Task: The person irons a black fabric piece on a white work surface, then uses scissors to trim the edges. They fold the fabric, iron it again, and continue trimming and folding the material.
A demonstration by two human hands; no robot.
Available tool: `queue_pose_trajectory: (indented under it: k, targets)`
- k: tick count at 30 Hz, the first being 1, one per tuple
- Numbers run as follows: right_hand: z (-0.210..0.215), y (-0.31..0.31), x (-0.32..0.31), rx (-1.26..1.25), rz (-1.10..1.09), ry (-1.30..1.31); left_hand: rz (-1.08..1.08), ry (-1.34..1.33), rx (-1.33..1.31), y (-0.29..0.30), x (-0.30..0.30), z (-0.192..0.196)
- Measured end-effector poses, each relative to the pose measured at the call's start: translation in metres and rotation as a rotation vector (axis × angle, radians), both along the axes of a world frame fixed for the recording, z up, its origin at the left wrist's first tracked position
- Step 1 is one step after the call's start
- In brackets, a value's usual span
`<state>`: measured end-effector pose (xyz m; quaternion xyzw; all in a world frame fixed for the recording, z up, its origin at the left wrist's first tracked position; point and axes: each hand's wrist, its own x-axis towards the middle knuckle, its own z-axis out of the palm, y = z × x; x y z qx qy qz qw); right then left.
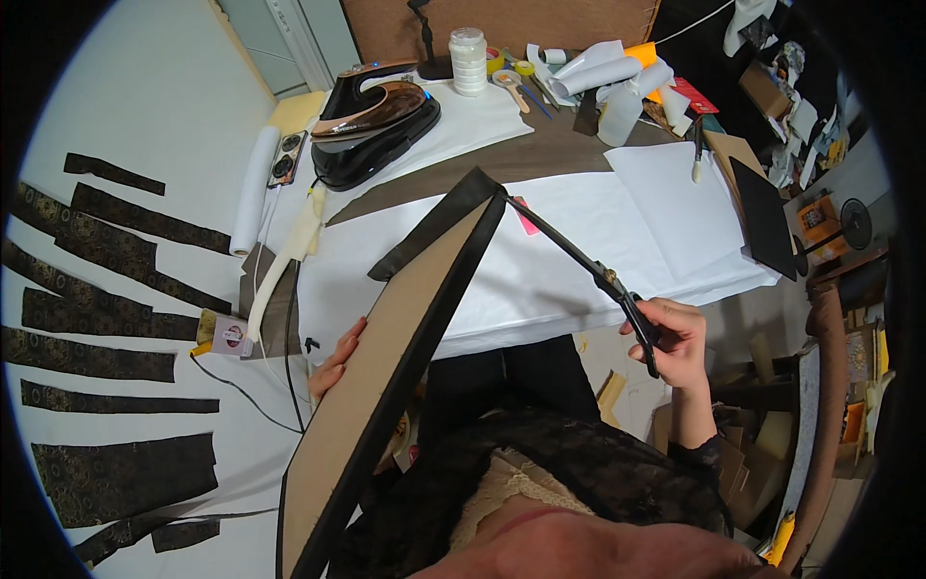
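A tan board [371, 362] with black material along its edges stands tilted in front of me. My left hand [340, 361] grips its left side, with the fingers showing past the edge and the rest of the arm mostly hidden behind it. A loose flap of black fabric [434, 224] sticks out from the board's upper end. In my right hand [673, 340] is a pair of long black scissors [610, 282], fingers wrapped round the handles. The blades reach to the board's top corner, where the fabric meets it; whether they are parted there is too small to tell.
White sheets [675, 217] cover much of the table. An iron [376, 108] rests on its black base at the back left, near a white jar [468, 63]. Paper rolls and a plastic bottle [620, 114] crowd the back right. Patterned black strips [116, 304] lie at left.
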<state>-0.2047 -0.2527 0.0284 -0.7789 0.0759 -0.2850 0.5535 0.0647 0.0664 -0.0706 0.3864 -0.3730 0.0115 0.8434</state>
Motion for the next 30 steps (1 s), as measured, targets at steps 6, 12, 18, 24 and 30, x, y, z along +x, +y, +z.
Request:
queue_pose_trajectory:
  k: [6,12,18,24,30]
  targets:
    - [0.0,0.001,0.002,0.008,0.004,-0.011,-0.083,-0.12,-0.033,0.002,0.012,0.002]
    - [-0.002,0.002,0.002,0.015,0.005,-0.013,-0.086,-0.179,-0.005,0.006,0.013,-0.005]
    - [-0.004,0.001,0.002,0.007,0.011,-0.017,-0.103,-0.24,-0.026,0.006,0.015,-0.006]
    - [-0.003,0.002,0.001,-0.007,0.004,0.002,-0.075,-0.198,0.067,0.015,0.016,-0.011]
    - [-0.007,0.002,0.001,-0.023,0.014,-0.028,-0.068,-0.25,0.063,0.015,0.018,-0.014]
